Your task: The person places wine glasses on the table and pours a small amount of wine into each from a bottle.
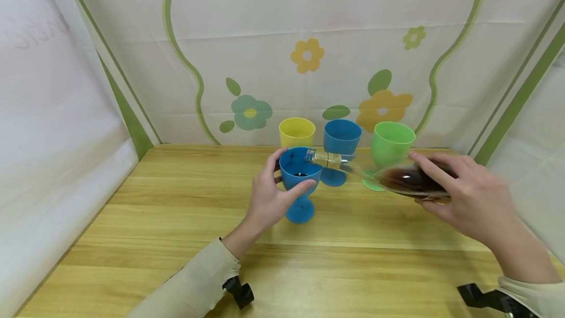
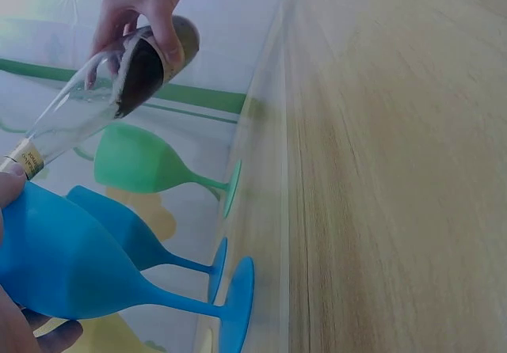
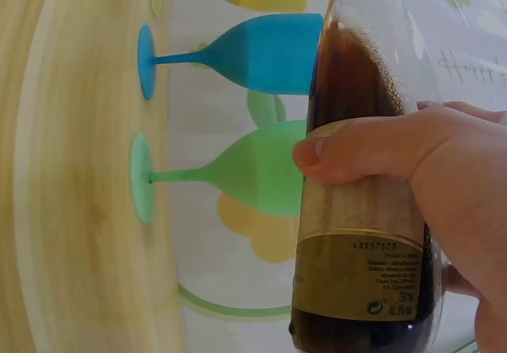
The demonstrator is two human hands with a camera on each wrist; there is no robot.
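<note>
My left hand (image 1: 269, 193) grips the bowl of a blue goblet (image 1: 289, 181), fingers behind and thumb across the front. A little dark liquid shows inside that bowl. In the left wrist view the goblet (image 2: 71, 258) appears sideways. My right hand (image 1: 474, 193) holds a clear glass wine bottle (image 1: 410, 180) round its lower body. The bottle is tilted, its mouth at the goblet's right rim. In the right wrist view dark liquid and a printed label show on the bottle (image 3: 360, 210), with my thumb pressed across it.
Behind the held goblet stand a yellow goblet (image 1: 296, 134), a second blue goblet (image 1: 342, 139) and a green goblet (image 1: 392, 144) in a row on the wooden table (image 1: 176, 220). A white floral cloth (image 1: 265, 23) hangs directly behind them.
</note>
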